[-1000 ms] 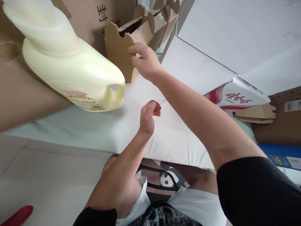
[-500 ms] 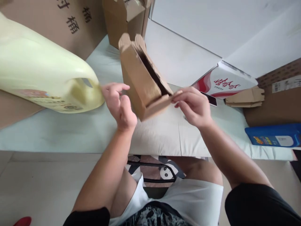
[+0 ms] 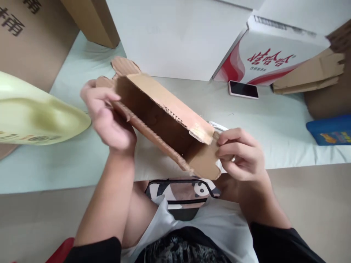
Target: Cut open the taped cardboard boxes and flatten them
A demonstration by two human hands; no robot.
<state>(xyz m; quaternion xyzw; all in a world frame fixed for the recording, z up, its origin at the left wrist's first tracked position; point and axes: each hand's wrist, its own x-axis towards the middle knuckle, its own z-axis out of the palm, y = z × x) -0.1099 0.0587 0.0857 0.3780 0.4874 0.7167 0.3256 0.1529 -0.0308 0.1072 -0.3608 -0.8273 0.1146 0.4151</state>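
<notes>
The brown cardboard box (image 3: 164, 124) was held in the air at the centre of the view, tilted, its open side facing the camera, just above the near edge of the pale table (image 3: 274, 124). The left hand (image 3: 109, 117) gripped its far end at nine o'clock, fingers curled over the flaps; the right hand (image 3: 241, 153) pinched the near end flap at four o'clock.

On the table, a phone (image 3: 243, 89) lay at one o'clock, just before a white and red carton (image 3: 274, 51). A cream plastic jug (image 3: 35, 117) lay on its side at nine o'clock, a blue item (image 3: 329, 129) sat at three o'clock, and flattened cardboard (image 3: 309, 75) rested at two o'clock. Beige floor showed below the table edge.

Half a second earlier the box stood steeper and narrower between the hands; by now it had swung flatter and closer to the lap.

The jug and the blue item were cut off by the frame edges. The left fingers were motion-blurred.
</notes>
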